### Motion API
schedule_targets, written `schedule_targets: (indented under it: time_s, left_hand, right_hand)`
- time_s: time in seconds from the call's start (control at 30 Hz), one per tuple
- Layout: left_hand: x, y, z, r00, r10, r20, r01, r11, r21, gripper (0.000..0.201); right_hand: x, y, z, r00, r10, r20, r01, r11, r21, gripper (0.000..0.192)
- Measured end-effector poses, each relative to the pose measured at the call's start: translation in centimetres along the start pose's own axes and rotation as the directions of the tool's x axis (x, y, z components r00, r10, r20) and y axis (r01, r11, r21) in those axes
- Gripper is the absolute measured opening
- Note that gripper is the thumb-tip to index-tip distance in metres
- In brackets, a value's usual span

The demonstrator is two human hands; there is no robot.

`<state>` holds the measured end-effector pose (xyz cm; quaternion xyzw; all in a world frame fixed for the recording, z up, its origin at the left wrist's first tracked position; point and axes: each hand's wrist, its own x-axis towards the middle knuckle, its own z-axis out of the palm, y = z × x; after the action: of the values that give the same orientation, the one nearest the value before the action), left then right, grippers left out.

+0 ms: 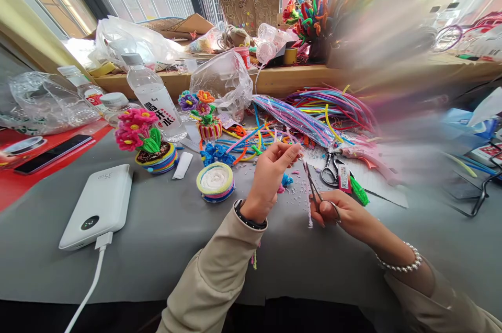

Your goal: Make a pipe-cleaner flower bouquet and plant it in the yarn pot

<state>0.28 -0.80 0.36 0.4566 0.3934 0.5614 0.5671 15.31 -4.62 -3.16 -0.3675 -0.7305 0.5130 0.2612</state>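
Left hand (270, 176) pinching pipe cleaner (309, 207) — right hand (337, 213), scissors (314, 186)

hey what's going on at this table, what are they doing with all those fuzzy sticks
A person sits at a grey table strewn with craft stuff. Their left hand pinches one end of a thin pink pipe cleaner, while the right hand works small scissors against it. Finished pipe-cleaner flower pots and loose pipe cleaners lie beyond.

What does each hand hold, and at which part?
Left hand pinches the top end of a pink pipe cleaner. Right hand holds small scissors by the handles.
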Motion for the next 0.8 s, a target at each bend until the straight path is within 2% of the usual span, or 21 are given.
schedule_targets:
  time_s: [0.23, 0.47, 0.6, 0.8]
  left_hand:
    - [-0.14, -0.07, 0.05, 1.0, 0.007, 0.027, -0.007, 1.0, -0.003, 0.017]
    - [-0.08, -0.18, 0.06, 1.0, 0.018, 0.023, -0.017, 1.0, -0.01, 0.016]
    - [-0.06, -0.29, 0.02, 0.999, 0.049, 0.022, -0.049, 0.998, -0.031, 0.015]
    - [-0.06, -0.38, -0.08, 0.998, 0.059, 0.02, -0.058, 0.998, -0.037, 0.016]
  right_hand:
    - [-0.16, -0.27, 0.12, 0.995, -0.018, 0.094, 0.014, 0.999, 0.038, 0.063]
    - [-0.52, -0.08, 0.15, 0.982, 0.006, 0.188, -0.043, 0.981, 0.191, 0.065]
    - [-0.42, -0.26, 0.25, 0.987, 0.023, 0.162, -0.06, 0.972, 0.229, 0.064]
    - [-0.03, 0.01, 0.45, 0.998, -0.009, 0.064, -0.005, 0.976, 0.218, 0.057]
